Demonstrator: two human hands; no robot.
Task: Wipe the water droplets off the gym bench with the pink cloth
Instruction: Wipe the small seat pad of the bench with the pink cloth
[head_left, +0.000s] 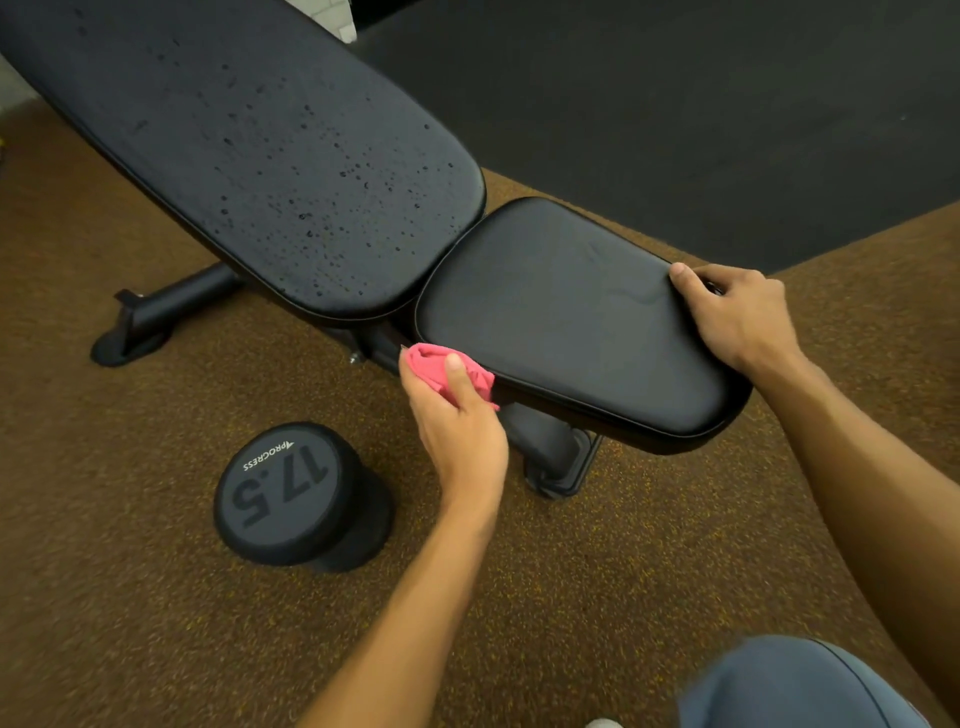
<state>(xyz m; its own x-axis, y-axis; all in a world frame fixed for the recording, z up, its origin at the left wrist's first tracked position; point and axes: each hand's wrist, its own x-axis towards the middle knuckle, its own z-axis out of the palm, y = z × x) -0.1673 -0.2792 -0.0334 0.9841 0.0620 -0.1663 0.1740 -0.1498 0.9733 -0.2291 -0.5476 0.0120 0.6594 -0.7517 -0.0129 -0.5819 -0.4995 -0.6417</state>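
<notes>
Pink cloth (428, 364) bunched in the left hand (457, 415) at the near edge of the gym bench (395, 234).

The left grip is closed round the cloth, thumb across the top, holding it against the side of the seat pad (561, 322). The right hand (737, 317) clasps the narrow end of the seat, fingers curled over the rim. The seat shows no beads. Droplets (358, 171) cover the tilted back pad (249, 140). The cloth looks light, soft and limp, best held wadded in the palm and pressed flat. The smooth pad covering probably lets beads smear, so firm overlapping strokes are advised. A dumbbell (291, 493) stands on the floor (156, 597) just beside the bench.
</notes>
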